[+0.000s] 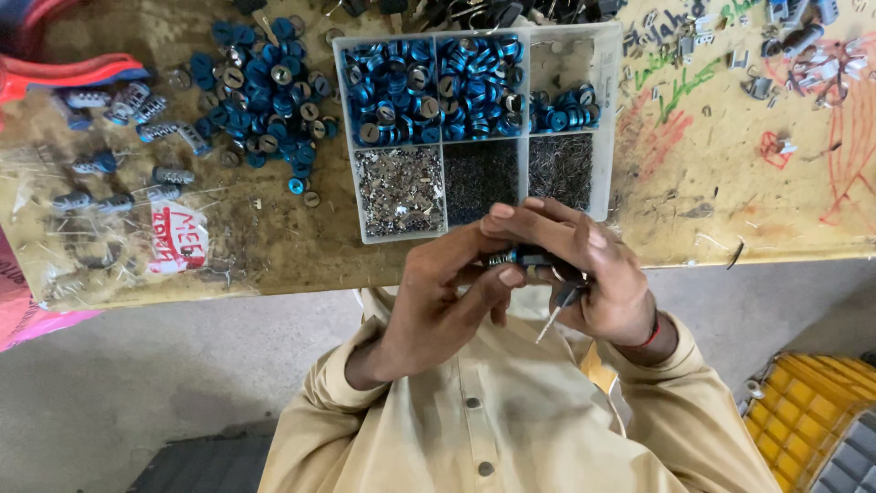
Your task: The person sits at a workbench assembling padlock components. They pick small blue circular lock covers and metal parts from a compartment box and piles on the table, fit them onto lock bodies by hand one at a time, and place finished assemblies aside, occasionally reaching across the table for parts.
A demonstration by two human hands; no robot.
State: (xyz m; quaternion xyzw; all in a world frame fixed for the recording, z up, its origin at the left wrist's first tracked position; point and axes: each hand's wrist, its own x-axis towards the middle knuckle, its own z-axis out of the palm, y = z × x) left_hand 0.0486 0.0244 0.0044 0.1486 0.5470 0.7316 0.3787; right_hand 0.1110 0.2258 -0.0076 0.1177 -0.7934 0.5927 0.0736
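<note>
Where fingers (511, 239) close, cylinder (532, 258) half-hidden.

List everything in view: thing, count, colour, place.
Organiser box: one, clear, bench middle, six compartments.
Blue rings: many, top compartments.
Small metal parts: many, silver and dark, bottom compartments.
Loose rings: a pile, blue, left of box.
Grey cylinders: several, far left.
Yellow crate: one, floor, lower right.
Cylinder: one, blue-black, between both hands.
Key: one, dark-headed, under right hand.
Left hand: grips cylinder.
Right hand: grips cylinder.
</note>
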